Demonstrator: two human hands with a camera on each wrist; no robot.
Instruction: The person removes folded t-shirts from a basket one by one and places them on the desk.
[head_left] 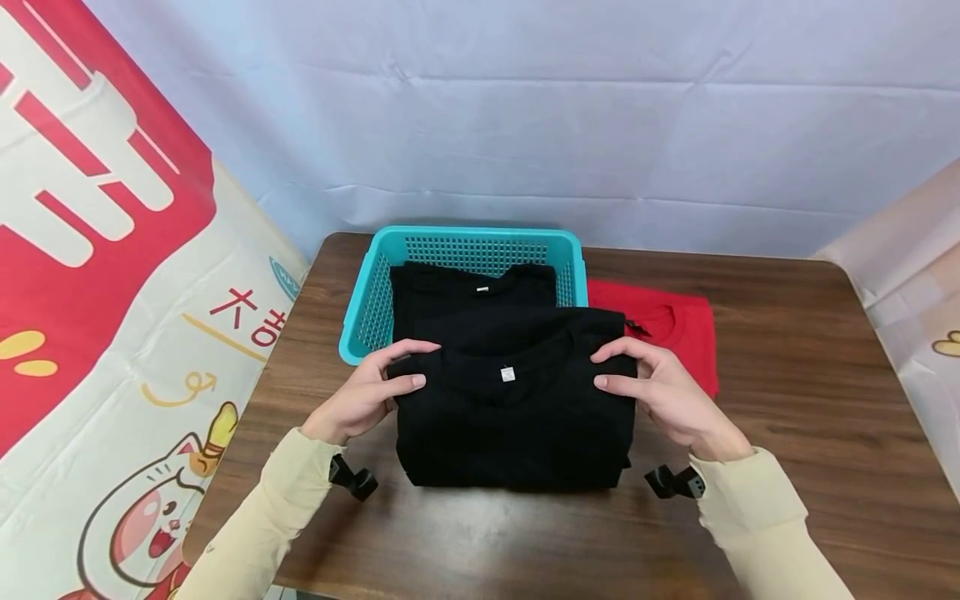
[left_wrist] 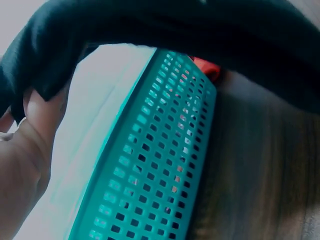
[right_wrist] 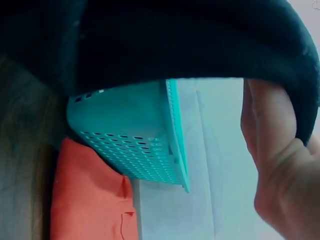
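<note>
A folded black T-shirt [head_left: 510, 433] with a small white neck label hangs between my two hands, in front of the basket. My left hand [head_left: 378, 385] pinches its left shoulder side, thumb on the near face. On the opposite side my right hand [head_left: 671, 392] pinches it the same way. Both wrist views show the shirt draped over the fingers, raised above the table. Behind it stands a turquoise plastic basket [head_left: 480, 233], whose front the held shirt hides. Inside the basket lies another folded black T-shirt [head_left: 442, 287], its collar toward the back.
A folded red T-shirt [head_left: 693, 333] lies on the wooden table [head_left: 787, 375] just right of the basket, partly behind my right hand. White cloth [head_left: 525, 142] hangs along the back, and a printed cartoon sheet [head_left: 150, 333] borders the left side.
</note>
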